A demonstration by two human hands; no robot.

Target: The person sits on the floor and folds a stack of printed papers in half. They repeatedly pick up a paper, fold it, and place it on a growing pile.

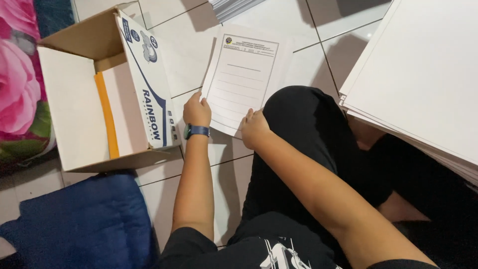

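A white printed sheet (pixel 244 74) with ruled lines lies on top of a small pile of paper on the tiled floor. My left hand (pixel 196 110), with a dark watch on its wrist, pinches the sheet's left edge. My right hand (pixel 255 128) grips the sheet's near edge with curled fingers. My knee in black trousers (pixel 303 119) sits just right of the hands.
An open cardboard box (pixel 74 114) with white and orange paper inside stands at the left. A large stack of white sheets (pixel 423 79) fills the right. Another paper stack (pixel 231 7) is at the top. A blue cushion (pixel 84 224) lies at the lower left beside a floral fabric (pixel 20 84).
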